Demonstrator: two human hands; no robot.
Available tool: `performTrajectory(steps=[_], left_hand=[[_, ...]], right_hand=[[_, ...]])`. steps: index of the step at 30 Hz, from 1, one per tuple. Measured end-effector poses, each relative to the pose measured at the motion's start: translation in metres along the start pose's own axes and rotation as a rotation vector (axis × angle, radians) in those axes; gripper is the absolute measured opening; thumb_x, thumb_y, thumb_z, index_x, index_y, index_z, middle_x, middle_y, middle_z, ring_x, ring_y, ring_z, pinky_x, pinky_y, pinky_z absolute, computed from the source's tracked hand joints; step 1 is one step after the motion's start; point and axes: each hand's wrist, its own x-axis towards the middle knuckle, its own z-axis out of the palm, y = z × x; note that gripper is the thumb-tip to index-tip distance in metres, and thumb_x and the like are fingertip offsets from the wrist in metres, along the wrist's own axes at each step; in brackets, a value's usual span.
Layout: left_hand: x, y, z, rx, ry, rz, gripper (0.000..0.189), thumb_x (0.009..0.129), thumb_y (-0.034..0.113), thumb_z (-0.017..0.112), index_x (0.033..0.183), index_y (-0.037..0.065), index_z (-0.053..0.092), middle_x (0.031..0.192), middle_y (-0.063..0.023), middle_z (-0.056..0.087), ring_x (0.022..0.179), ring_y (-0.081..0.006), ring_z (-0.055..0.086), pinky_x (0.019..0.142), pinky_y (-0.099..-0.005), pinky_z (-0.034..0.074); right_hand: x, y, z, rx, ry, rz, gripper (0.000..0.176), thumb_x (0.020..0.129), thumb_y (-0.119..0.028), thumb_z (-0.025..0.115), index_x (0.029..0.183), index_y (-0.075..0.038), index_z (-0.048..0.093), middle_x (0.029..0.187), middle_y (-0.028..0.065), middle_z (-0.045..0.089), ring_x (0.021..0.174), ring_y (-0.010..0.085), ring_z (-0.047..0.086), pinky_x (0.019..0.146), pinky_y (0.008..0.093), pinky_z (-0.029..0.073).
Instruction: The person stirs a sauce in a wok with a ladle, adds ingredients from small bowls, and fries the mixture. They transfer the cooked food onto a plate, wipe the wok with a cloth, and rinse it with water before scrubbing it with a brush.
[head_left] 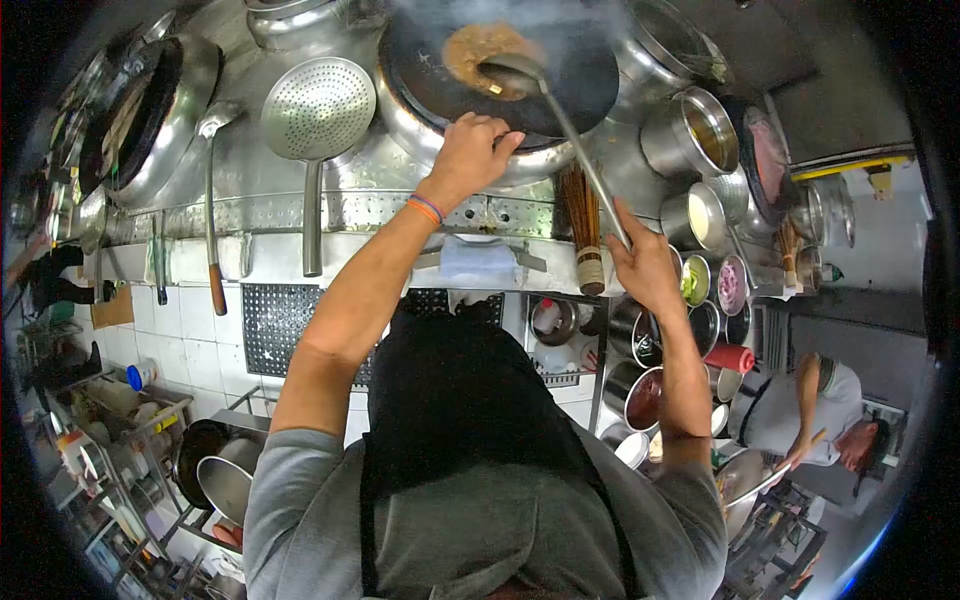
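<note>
My left hand (pixel 470 155) is at the near rim of a large dark wok (pixel 430 75), its fingers curled over the edge; whether they grip a handle or cloth is hidden. My right hand (pixel 643 262) is wrapped round the long handle of a metal ladle (pixel 575 140). The ladle's bowl rests inside the wok against brown food (pixel 482 55), and steam or smoke rises above it. Just left of my right hand, a bamboo brush (pixel 583 225) lies at the stove's front edge. A folded blue cloth (pixel 478 260) sits below my left hand.
On the left are a perforated skimmer (pixel 318 108), another ladle (pixel 212 190) and a second wok (pixel 140 120). Metal pots (pixel 690 135) and several ingredient containers (pixel 732 284) crowd the right, with a red bottle (pixel 730 358). A person (pixel 810 410) stands at the far right.
</note>
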Motion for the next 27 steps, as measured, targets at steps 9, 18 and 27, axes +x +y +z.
performTrajectory(steps=[9, 18, 27], left_hand=[[-0.001, -0.007, 0.002, 0.025, 0.027, 0.003, 0.027, 0.085, 0.025, 0.062, 0.077, 0.000, 0.066, 0.076, -0.0148, 0.063, 0.074, -0.0332, 0.055, 0.074, -0.0421, 0.044], [-0.001, -0.005, 0.004, 0.070, 0.046, -0.004, 0.029, 0.086, 0.026, 0.061, 0.077, -0.001, 0.065, 0.071, -0.0165, 0.060, 0.073, -0.0325, 0.055, 0.071, -0.0403, 0.043], [-0.001, 0.002, 0.002, 0.041, 0.010, -0.043, 0.028, 0.085, 0.026, 0.062, 0.077, 0.000, 0.067, 0.073, -0.0170, 0.062, 0.077, -0.0347, 0.057, 0.073, -0.0426, 0.045]], right_hand=[[0.048, 0.025, 0.022, 0.025, -0.076, -0.015, 0.052, 0.085, -0.010, 0.055, 0.134, 0.000, 0.042, 0.110, 0.0305, 0.057, 0.102, 0.0468, 0.055, 0.088, 0.0432, 0.045], [0.068, 0.058, 0.050, 0.322, -0.078, 0.033, 0.041, 0.091, -0.014, 0.055, 0.129, 0.000, 0.049, 0.089, 0.0121, 0.063, 0.064, 0.0211, 0.061, 0.063, 0.0291, 0.051], [0.068, 0.016, 0.022, 1.299, -0.357, 0.496, 0.018, 0.096, -0.014, 0.047, 0.109, -0.001, 0.049, 0.071, 0.0026, 0.049, 0.044, 0.0075, 0.042, 0.034, 0.0247, 0.033]])
